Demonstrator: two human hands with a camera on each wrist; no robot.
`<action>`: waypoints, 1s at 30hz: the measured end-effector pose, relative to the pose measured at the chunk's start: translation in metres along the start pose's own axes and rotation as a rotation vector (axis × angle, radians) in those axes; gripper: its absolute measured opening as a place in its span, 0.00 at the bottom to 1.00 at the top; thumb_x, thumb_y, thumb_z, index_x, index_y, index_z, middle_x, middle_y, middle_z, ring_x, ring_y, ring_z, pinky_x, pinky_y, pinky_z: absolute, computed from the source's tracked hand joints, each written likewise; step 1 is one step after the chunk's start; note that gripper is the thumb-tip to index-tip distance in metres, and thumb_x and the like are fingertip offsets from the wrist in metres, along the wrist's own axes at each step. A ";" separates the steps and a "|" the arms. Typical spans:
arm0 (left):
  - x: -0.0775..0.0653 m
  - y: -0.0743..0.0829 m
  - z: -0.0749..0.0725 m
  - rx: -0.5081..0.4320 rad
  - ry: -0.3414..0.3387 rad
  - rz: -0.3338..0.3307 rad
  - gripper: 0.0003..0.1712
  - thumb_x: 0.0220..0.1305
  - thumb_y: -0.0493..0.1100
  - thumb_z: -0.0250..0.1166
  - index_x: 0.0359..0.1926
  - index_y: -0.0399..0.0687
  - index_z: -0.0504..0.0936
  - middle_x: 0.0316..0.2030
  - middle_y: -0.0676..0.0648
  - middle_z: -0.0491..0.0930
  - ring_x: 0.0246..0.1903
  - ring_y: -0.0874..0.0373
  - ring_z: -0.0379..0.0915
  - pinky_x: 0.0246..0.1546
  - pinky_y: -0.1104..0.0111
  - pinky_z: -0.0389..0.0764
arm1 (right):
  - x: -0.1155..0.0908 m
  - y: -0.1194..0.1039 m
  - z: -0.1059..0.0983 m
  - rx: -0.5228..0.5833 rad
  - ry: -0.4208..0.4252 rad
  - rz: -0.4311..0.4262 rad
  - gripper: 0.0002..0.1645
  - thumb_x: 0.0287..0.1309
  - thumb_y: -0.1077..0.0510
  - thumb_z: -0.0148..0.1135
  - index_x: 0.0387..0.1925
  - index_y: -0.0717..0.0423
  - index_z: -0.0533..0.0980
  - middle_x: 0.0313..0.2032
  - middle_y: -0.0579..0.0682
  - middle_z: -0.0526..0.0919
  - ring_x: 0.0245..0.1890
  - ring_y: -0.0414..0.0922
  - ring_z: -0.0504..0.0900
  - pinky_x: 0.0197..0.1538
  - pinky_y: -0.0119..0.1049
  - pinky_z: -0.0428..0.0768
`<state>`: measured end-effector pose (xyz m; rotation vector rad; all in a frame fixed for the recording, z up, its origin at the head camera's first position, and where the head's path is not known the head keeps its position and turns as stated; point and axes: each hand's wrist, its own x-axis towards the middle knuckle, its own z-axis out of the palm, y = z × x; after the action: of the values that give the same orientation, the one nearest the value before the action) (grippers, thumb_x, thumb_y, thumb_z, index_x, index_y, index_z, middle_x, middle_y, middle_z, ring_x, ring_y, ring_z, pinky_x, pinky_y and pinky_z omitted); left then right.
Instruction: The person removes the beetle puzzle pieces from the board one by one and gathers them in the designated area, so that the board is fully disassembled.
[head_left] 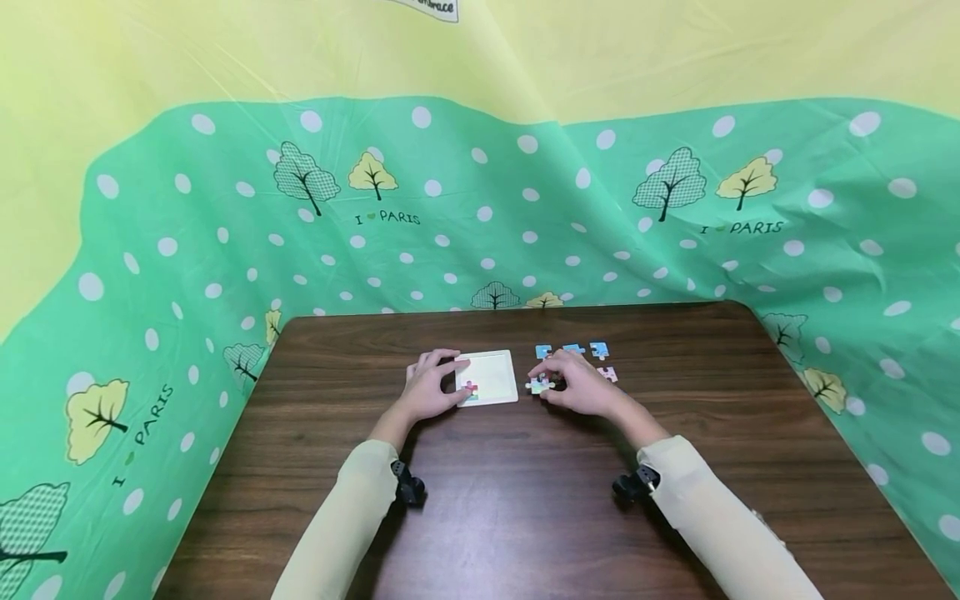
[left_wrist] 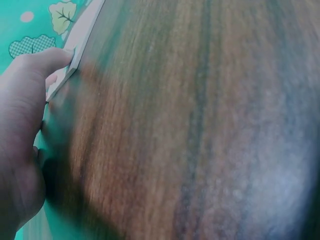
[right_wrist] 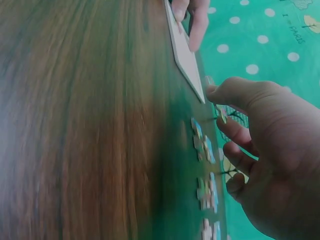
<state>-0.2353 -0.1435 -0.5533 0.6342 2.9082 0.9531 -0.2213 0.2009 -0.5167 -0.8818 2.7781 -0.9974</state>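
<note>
My left hand (head_left: 431, 387) holds the left side of a shallow white puzzle tray (head_left: 495, 375), its thumb at the near corner and its fingers at the far part of that side. By the thumb, a pink and green jigsaw piece (head_left: 470, 387) lies in the tray's near left corner. In the right wrist view the right hand (right_wrist: 270, 130) pinches a jigsaw piece (right_wrist: 221, 115) between thumb and index finger. From the head view, this multicoloured piece is just right of the tray. The other right fingers are curled loosely beneath.
Blue jigsaw pieces (head_left: 599, 350) lie in a row beyond my right hand, with a pink piece (head_left: 607, 374) nearer. The right hand partly hides others. Everything lies on a dark wooden table (head_left: 480, 500), with a green and yellow printed cloth (head_left: 480, 200) hanging behind and beside it.
</note>
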 end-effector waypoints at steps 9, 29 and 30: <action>-0.001 0.002 0.001 0.009 -0.010 0.002 0.35 0.68 0.54 0.74 0.74 0.53 0.84 0.79 0.42 0.73 0.80 0.35 0.63 0.73 0.34 0.62 | -0.023 0.023 -0.007 -0.040 0.042 -0.024 0.19 0.69 0.54 0.75 0.59 0.48 0.89 0.51 0.52 0.88 0.56 0.56 0.79 0.59 0.57 0.78; 0.001 -0.010 0.008 -0.047 0.030 0.026 0.37 0.67 0.57 0.75 0.74 0.53 0.85 0.79 0.42 0.73 0.79 0.34 0.62 0.74 0.32 0.59 | -0.061 0.048 -0.016 -0.070 0.085 0.003 0.21 0.58 0.58 0.80 0.55 0.45 0.91 0.43 0.48 0.86 0.47 0.50 0.75 0.49 0.43 0.72; 0.001 -0.008 0.007 -0.037 0.028 0.027 0.36 0.67 0.57 0.75 0.74 0.53 0.85 0.79 0.42 0.74 0.79 0.34 0.63 0.73 0.32 0.59 | -0.062 0.041 -0.019 -0.084 0.069 0.020 0.21 0.58 0.58 0.80 0.55 0.46 0.90 0.44 0.50 0.87 0.48 0.52 0.75 0.49 0.46 0.73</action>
<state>-0.2379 -0.1453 -0.5635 0.6647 2.9058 1.0239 -0.1944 0.2703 -0.5341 -0.8432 2.8998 -0.9323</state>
